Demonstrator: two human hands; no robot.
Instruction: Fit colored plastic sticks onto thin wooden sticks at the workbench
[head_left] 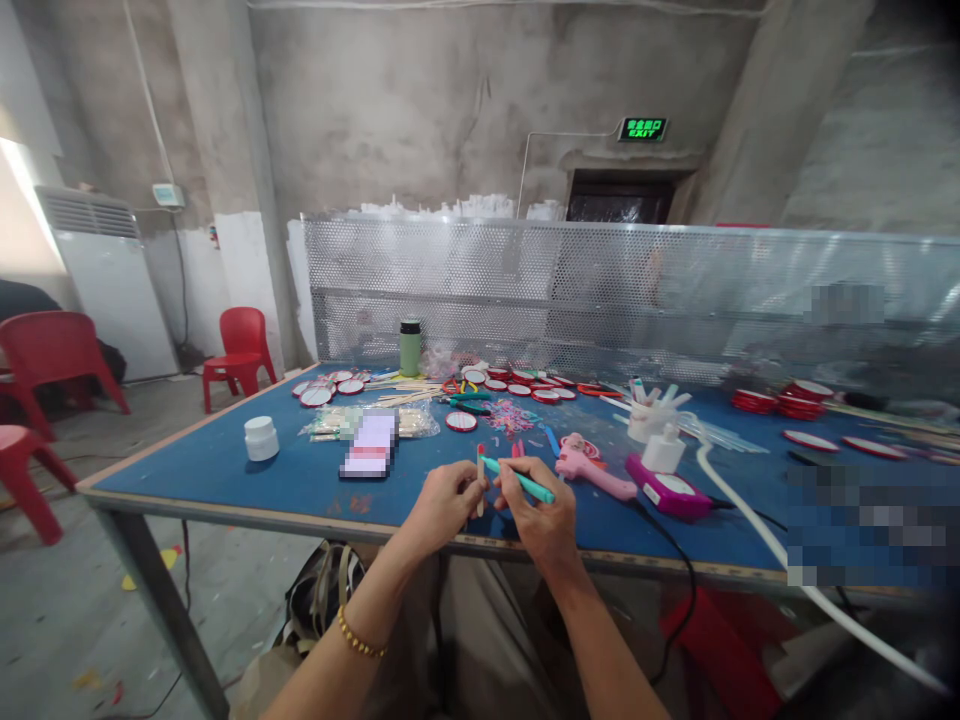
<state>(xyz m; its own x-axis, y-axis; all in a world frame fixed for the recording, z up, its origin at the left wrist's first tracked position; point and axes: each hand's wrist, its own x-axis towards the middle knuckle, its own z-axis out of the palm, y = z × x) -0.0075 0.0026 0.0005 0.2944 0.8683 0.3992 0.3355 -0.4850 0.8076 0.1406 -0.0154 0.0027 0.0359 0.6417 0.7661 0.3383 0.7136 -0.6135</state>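
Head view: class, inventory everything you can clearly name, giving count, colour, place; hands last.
Table: 1, blue, centre
Stick: 1, pale with red, left hand
Marker: 1, teal, right hand
Phone: 1, lilac display, table left
Jar: 1, white, table left
Flask: 1, green, table back
Glue gun: 1, pink, table right
Device: 1, purple, beside glue gun
Bottle: 1, white, behind device
Pen cup: 1, white, beside bottle
Bagged sticks: several, pale, behind phone
Discs: many, white, red rims, tabletop
Small pieces: many, pink and blue, mid-table
Mesh panel: 1, grey, behind table
Seats: at least 3, red, left
Exit sign: 1, green, above
Bracelet: 1, gold, left arm
Left hand: 1, holding stick
Right hand: 1, holding marker
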